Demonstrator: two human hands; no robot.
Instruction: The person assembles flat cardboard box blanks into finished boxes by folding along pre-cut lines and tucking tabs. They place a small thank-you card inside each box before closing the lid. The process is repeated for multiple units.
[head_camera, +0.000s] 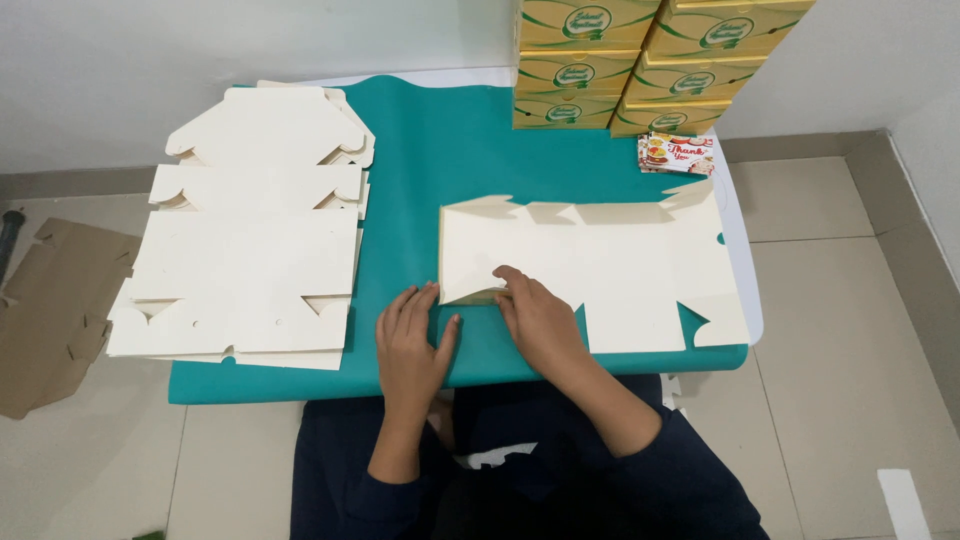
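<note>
The flat cream box blank lies unfolded on the right half of the counter, its far edge cut into notched tabs and its right edge reaching the counter's right end. The right hand rests palm down on the blank's near left portion, fingers close together and pressing the card, where the left flap is bent up slightly along a crease. The left hand lies flat just left of it on the counter surface, fingers loosely spread, its fingertips at the blank's near left corner; it grips nothing. Both forearms are in dark blue sleeves. The counter is covered with a teal sheet, over a white top visible at the far and right edges. On the left half lies a stack of identical flat cream blanks, well apart from the hands. At the far right stand two columns of assembled yellow-and-green boxes, with a small printed card just in front of them. The counter stands against a white wall; the floor is pale grey tile, with flat brown cardboard lying at the left.
</note>
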